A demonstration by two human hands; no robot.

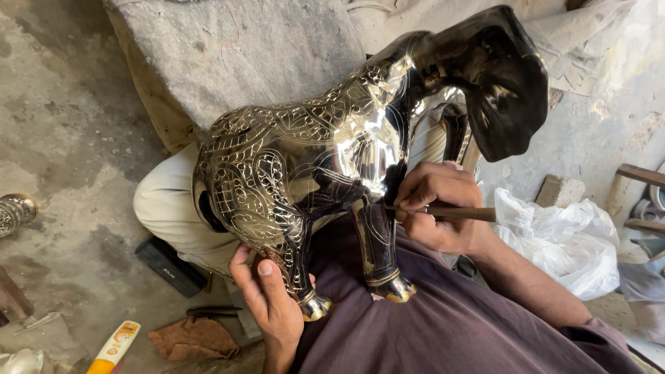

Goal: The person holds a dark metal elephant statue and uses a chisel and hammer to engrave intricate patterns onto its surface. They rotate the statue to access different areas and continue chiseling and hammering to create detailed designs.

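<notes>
While the elephant rests on the lap, these lines run from the near edge outward.

Left hand (267, 305): at 6 o'clock, fingers (244, 277) wrapped around the rear leg just above its brass foot, steadying it.

Right hand (436, 208): at 3 o'clock of the body, fingers pinched together on a thin tool (457, 212), whose tip meets the belly beside the front leg.

Elephant (312, 152): metal figure, dark and mirror-bright, engraved with fine scrollwork; it lies across the purple-clad lap and a pale knee, head toward 1 o'clock, rump toward 9.

Handling: likely heavy and rigid, judged by its bulk and cast look; the polish probably makes it slippery, and the cut surface would mark if knocked.

Hold: legs and belly look like the surest places; the ear and trunk at 1 o'clock seem thinner.

Rag (194, 338): brown, on the floor at 7 o'clock.

Bag (561, 239): white plastic, crumpled, at 3 o'clock.

Slab (228, 48): grey stone, farthest, at 11 o'clock.
</notes>
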